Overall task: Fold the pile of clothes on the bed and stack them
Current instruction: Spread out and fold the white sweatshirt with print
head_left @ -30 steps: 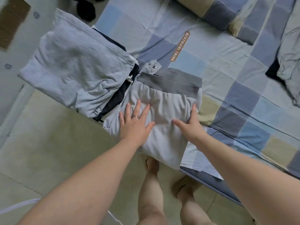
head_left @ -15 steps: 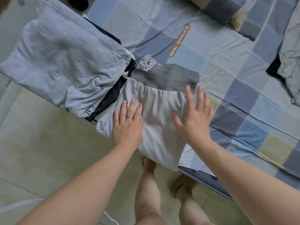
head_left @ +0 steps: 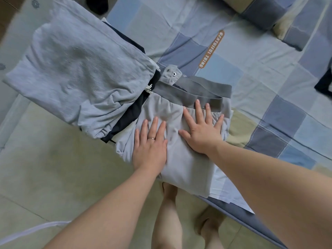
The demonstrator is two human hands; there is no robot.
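Observation:
A folded light grey garment (head_left: pixel 186 169) with a darker grey waistband (head_left: pixel 190 90) lies at the near edge of the bed, partly hanging over it. My left hand (head_left: pixel 150 148) and my right hand (head_left: pixel 203 130) both rest flat on it, fingers spread, gripping nothing. To its left sits a stack of folded clothes: a pale blue-grey garment (head_left: pixel 79 69) on top and a dark navy one (head_left: pixel 131 114) under it. A snap-button tab (head_left: pixel 170 73) pokes out beside the waistband.
The bed has a blue, grey and beige patchwork sheet (head_left: pixel 260 78) with an orange label (head_left: pixel 212 49). A matching pillow (head_left: pixel 280 15) lies at the far right. Dark cloth (head_left: pixel 325 83) shows at the right edge. My bare legs stand on pale floor tiles (head_left: pixel 53 168).
My right hand came off the garment's right edge, lifted, then came down flat on its upper middle. My left hand stayed pressed on the cloth.

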